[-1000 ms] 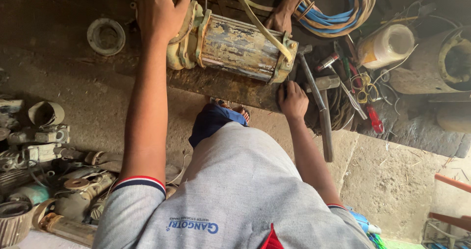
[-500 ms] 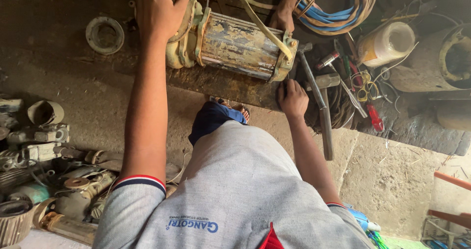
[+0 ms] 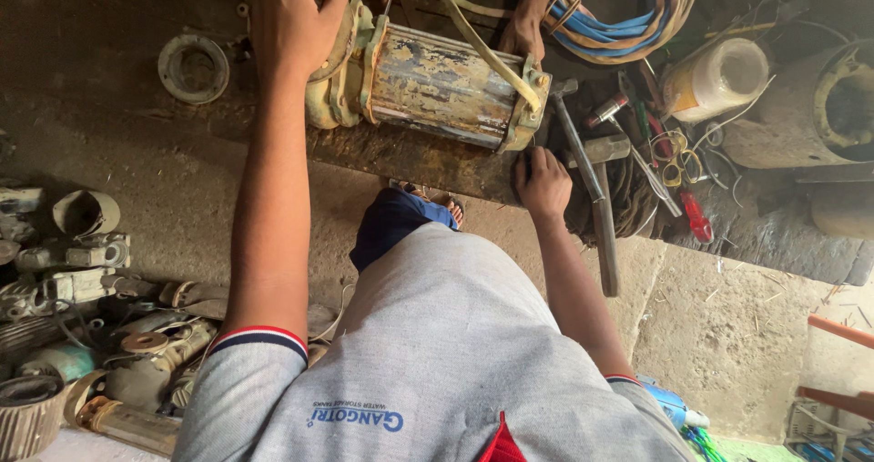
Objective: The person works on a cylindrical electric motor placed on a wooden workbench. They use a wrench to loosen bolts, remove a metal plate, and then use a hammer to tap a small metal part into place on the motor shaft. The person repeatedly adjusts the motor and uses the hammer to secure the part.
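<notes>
A rusted, yellow-painted electric motor [image 3: 437, 84] lies on its side along a dark plank on the workshop floor [image 3: 728, 335], directly in front of the person's knees. Its cylindrical body is worn to bare metal in patches, with a bulkier end housing [image 3: 341, 71] on the left and a flanged end plate [image 3: 526, 102] on the right. Both end pieces sit on the body; judging by that, the motor is not yet taken apart, and nothing removed from it can be picked out beside it.

The left hand [image 3: 293, 16] lies on top of the left end housing, fingers curled down over it in a firm grasp. The right hand [image 3: 543, 182] is pressed against the plank edge just below the right end plate, fingers bent; whether it holds anything there cannot be told.

A second person's hand [image 3: 523, 36] reaches in from the far side and touches the top of the motor near the right end, where a flat yellowish strap [image 3: 478, 43] runs across the body.

Just to the right lie a hammer [image 3: 601, 212] and a long metal bar [image 3: 574, 143], then a red-handled screwdriver [image 3: 696, 218], a white plastic jar [image 3: 715, 78] and a coil of blue and yellow cables [image 3: 619, 16]. A loose round ring [image 3: 193, 66] lies to the left, and old motor parts [image 3: 82, 271] are heaped at lower left.
</notes>
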